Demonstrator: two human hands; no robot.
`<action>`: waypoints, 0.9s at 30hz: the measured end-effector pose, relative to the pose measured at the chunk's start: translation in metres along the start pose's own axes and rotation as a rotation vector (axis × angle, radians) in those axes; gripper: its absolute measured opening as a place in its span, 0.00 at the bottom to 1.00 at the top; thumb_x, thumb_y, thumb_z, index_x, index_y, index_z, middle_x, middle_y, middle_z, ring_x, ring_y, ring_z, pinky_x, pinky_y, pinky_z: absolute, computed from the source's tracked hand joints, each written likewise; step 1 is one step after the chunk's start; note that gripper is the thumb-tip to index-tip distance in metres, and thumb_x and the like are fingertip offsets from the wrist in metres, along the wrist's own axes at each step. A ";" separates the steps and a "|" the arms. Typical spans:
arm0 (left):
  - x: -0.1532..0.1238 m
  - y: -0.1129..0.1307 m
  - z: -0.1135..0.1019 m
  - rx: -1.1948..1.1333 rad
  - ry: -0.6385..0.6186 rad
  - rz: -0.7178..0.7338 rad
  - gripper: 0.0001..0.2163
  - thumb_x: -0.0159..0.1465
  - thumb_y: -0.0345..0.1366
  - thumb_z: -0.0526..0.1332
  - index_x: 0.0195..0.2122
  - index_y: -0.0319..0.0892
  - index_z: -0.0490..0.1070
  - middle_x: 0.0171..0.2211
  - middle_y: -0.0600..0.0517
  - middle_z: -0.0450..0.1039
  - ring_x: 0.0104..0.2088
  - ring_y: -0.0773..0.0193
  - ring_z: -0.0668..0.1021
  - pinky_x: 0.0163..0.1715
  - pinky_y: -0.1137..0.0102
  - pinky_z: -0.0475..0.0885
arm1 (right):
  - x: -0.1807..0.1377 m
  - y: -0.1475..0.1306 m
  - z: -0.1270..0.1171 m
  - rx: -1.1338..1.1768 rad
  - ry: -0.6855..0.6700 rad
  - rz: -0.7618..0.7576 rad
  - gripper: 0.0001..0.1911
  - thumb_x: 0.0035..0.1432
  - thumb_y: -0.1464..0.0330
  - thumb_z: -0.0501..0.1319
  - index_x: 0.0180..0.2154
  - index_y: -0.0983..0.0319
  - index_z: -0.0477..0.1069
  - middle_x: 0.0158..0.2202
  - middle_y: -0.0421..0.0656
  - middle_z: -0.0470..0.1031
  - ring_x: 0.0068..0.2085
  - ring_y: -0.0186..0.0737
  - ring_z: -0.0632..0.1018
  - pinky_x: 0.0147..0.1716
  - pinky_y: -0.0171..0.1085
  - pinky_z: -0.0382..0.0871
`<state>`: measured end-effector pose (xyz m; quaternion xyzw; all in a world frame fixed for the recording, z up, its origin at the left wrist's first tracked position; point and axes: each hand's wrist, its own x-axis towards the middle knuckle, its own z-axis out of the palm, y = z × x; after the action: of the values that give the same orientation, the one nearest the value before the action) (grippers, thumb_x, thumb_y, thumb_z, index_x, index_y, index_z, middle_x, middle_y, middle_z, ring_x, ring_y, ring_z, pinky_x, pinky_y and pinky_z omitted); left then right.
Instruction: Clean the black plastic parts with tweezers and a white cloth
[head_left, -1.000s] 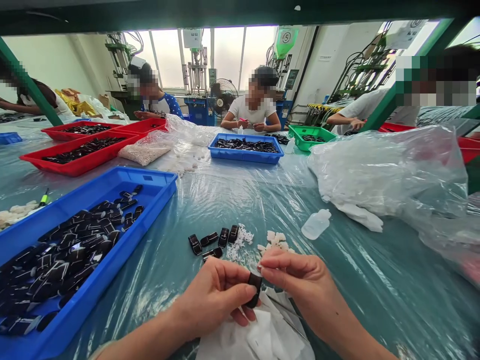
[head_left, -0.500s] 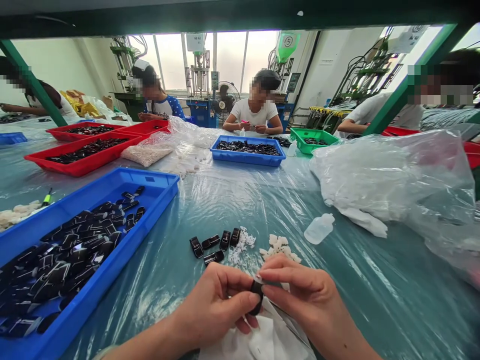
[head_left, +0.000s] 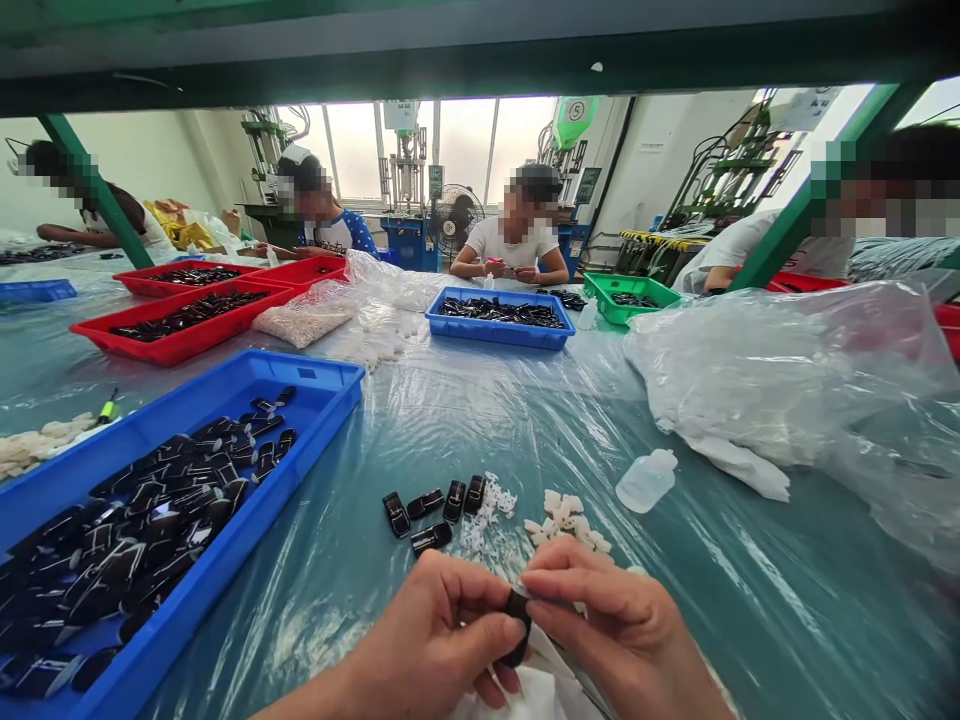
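My left hand (head_left: 457, 635) grips a small black glossy plastic part (head_left: 517, 628) between thumb and fingers, holding it roughly upright. At its top end, the thumb and forefinger of my right hand (head_left: 611, 610) pinch a small whitish piece (head_left: 519, 588), mostly hidden by the fingertips. Under both hands lies a crumpled white cloth or sheet (head_left: 536, 695). Just beyond them are several loose black parts (head_left: 430, 538), a scatter of tiny white bits (head_left: 487, 520) and a small pile of cream-white pieces (head_left: 564, 515).
A large blue tray (head_left: 315, 372) of black parts stands at left. To the right are a translucent squeeze bottle (head_left: 646, 482) and a big clear plastic bag (head_left: 780, 370). Red trays (head_left: 180, 345), another blue tray (head_left: 499, 332) and a green tray (head_left: 637, 290) sit farther back, near several co-workers.
The view has tilted slightly up, so everything sits a little lower in the picture. Both hands keep their hold on the black part, with only small finger movement.
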<state>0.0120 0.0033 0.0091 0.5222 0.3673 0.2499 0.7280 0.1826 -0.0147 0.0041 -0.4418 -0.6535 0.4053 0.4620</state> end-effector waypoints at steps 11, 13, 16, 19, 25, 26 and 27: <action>0.000 -0.001 -0.003 0.024 -0.006 0.002 0.12 0.55 0.40 0.60 0.25 0.34 0.72 0.21 0.51 0.67 0.20 0.71 0.70 0.22 0.76 0.67 | -0.002 0.001 0.003 -0.030 0.009 0.012 0.06 0.52 0.69 0.62 0.31 0.55 0.78 0.28 0.43 0.74 0.30 0.38 0.75 0.31 0.35 0.72; 0.000 -0.001 -0.003 0.028 0.000 0.001 0.12 0.55 0.40 0.60 0.25 0.34 0.72 0.21 0.51 0.68 0.20 0.71 0.70 0.22 0.76 0.67 | -0.002 0.000 0.004 -0.036 0.027 0.025 0.06 0.53 0.67 0.61 0.31 0.55 0.78 0.28 0.43 0.74 0.30 0.38 0.75 0.31 0.36 0.72; 0.000 -0.002 -0.003 0.023 0.001 0.001 0.11 0.55 0.39 0.60 0.26 0.34 0.73 0.21 0.51 0.68 0.20 0.71 0.70 0.22 0.76 0.67 | -0.003 -0.001 0.004 -0.061 0.011 0.042 0.06 0.53 0.66 0.61 0.30 0.56 0.78 0.28 0.43 0.74 0.31 0.39 0.75 0.31 0.36 0.72; 0.000 -0.002 -0.002 0.014 0.000 0.001 0.10 0.55 0.38 0.60 0.26 0.34 0.73 0.21 0.51 0.68 0.19 0.71 0.70 0.22 0.76 0.67 | -0.003 0.000 0.003 -0.084 -0.020 0.046 0.07 0.54 0.67 0.60 0.28 0.57 0.77 0.29 0.43 0.74 0.31 0.39 0.75 0.31 0.35 0.72; 0.000 -0.004 -0.002 0.014 0.007 0.002 0.10 0.55 0.37 0.59 0.25 0.35 0.72 0.20 0.51 0.68 0.19 0.71 0.70 0.21 0.76 0.67 | -0.003 0.002 0.002 -0.086 -0.034 0.037 0.07 0.54 0.70 0.60 0.27 0.57 0.76 0.31 0.42 0.73 0.31 0.37 0.74 0.31 0.33 0.71; 0.000 -0.004 -0.002 0.014 0.011 0.001 0.10 0.55 0.37 0.59 0.25 0.35 0.71 0.20 0.51 0.68 0.19 0.71 0.70 0.21 0.76 0.67 | -0.003 0.002 0.003 -0.085 -0.035 0.035 0.07 0.54 0.70 0.60 0.27 0.57 0.76 0.30 0.42 0.73 0.31 0.37 0.74 0.31 0.32 0.71; -0.001 -0.004 -0.002 0.014 0.012 0.000 0.09 0.55 0.37 0.59 0.25 0.35 0.71 0.20 0.52 0.68 0.19 0.71 0.70 0.21 0.76 0.67 | -0.002 0.002 0.003 -0.081 -0.032 0.032 0.06 0.54 0.71 0.60 0.28 0.57 0.76 0.30 0.42 0.73 0.31 0.36 0.75 0.31 0.32 0.70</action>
<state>0.0101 0.0026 0.0049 0.5260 0.3734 0.2503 0.7220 0.1810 -0.0168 0.0008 -0.4640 -0.6697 0.3926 0.4267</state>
